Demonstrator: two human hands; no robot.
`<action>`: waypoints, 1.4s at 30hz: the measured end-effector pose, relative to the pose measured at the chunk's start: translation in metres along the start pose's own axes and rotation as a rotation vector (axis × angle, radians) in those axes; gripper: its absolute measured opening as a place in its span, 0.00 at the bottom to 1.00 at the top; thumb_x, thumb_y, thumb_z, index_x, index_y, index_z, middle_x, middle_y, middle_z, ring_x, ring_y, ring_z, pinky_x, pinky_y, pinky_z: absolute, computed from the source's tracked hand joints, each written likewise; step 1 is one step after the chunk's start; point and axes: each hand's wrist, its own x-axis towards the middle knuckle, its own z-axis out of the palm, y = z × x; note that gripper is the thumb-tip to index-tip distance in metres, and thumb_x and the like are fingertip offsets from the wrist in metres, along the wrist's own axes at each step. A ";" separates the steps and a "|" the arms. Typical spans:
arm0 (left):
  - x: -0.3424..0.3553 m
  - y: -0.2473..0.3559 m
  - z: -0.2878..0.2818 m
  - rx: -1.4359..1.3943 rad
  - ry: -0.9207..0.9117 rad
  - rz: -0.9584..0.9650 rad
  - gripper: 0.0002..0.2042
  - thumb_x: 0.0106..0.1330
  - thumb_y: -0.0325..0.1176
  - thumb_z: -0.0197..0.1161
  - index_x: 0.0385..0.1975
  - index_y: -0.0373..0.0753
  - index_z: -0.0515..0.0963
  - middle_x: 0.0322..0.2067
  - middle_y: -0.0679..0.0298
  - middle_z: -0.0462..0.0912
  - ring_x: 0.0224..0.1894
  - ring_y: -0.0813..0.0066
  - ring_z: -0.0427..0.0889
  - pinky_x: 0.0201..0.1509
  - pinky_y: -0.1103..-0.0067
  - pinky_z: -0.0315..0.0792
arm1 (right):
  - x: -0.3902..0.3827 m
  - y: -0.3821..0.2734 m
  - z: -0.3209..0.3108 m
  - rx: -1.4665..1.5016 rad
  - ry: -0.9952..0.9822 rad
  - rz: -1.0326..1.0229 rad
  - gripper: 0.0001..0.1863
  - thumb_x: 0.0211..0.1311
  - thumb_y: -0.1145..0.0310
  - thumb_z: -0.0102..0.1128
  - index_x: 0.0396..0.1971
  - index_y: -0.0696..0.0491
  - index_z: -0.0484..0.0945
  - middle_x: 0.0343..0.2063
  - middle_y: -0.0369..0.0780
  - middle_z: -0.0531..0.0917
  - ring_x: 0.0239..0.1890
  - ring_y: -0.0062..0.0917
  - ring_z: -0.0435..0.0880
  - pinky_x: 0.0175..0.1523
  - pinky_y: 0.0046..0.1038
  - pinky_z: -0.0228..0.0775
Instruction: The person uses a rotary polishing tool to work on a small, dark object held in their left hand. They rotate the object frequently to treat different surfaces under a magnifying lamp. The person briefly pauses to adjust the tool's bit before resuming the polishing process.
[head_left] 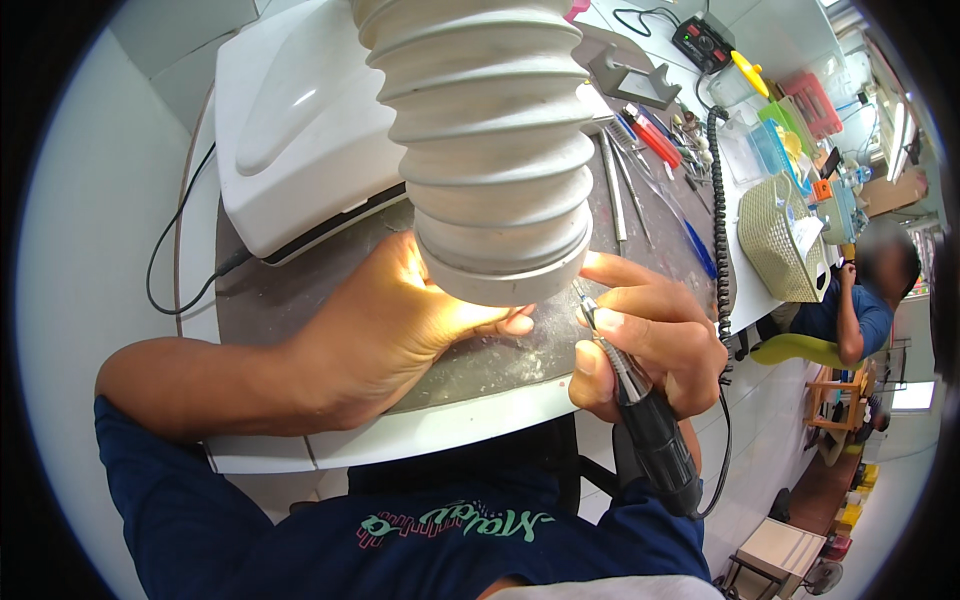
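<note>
Right hand (665, 340): your fingers close pen-style around the black rotary handpiece (655, 440), near right, tip angled far and left toward the mouth of the pale ribbed hose (490, 150). Left hand (385, 320): curled left of it; cannot tell whether it grips anything, hose in the way. Pale dust (515, 370) lies on the grey work surface (275, 320). Advised: brace both hands, use light strokes, keep your fingertips clear of the tip.
</note>
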 end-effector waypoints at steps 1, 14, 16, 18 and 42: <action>0.000 0.000 0.000 0.017 0.012 0.009 0.11 0.60 0.22 0.65 0.43 0.33 0.76 0.36 0.65 0.81 0.40 0.84 0.77 0.47 0.84 0.72 | 0.001 -0.003 0.001 0.008 0.009 0.023 0.12 0.46 0.76 0.69 0.30 0.58 0.74 0.23 0.44 0.80 0.35 0.41 0.86 0.37 0.34 0.82; -0.004 0.009 -0.001 0.141 -0.028 -0.110 0.14 0.66 0.25 0.59 0.50 0.32 0.70 0.40 0.60 0.75 0.41 0.76 0.77 0.48 0.79 0.74 | 0.002 -0.007 0.003 0.005 -0.015 0.034 0.12 0.47 0.77 0.69 0.29 0.58 0.74 0.23 0.42 0.80 0.38 0.43 0.86 0.36 0.33 0.82; -0.004 0.009 -0.002 0.152 -0.017 -0.110 0.14 0.66 0.25 0.60 0.50 0.32 0.70 0.39 0.61 0.75 0.41 0.76 0.77 0.46 0.80 0.74 | 0.003 -0.009 0.004 0.004 -0.026 0.054 0.12 0.47 0.77 0.69 0.28 0.58 0.74 0.23 0.42 0.80 0.38 0.43 0.86 0.36 0.32 0.82; -0.004 0.008 -0.001 0.154 -0.011 -0.106 0.14 0.65 0.25 0.60 0.50 0.32 0.70 0.39 0.61 0.76 0.40 0.77 0.77 0.45 0.80 0.74 | 0.003 -0.009 0.004 0.008 -0.038 0.062 0.12 0.46 0.78 0.69 0.28 0.58 0.74 0.23 0.43 0.80 0.37 0.42 0.86 0.36 0.32 0.82; -0.001 0.000 0.004 0.164 0.040 0.031 0.05 0.60 0.26 0.64 0.33 0.32 0.77 0.27 0.67 0.80 0.30 0.84 0.78 0.36 0.83 0.73 | 0.001 -0.007 0.005 0.023 -0.065 0.058 0.10 0.44 0.79 0.68 0.26 0.59 0.75 0.24 0.42 0.80 0.37 0.40 0.87 0.34 0.30 0.82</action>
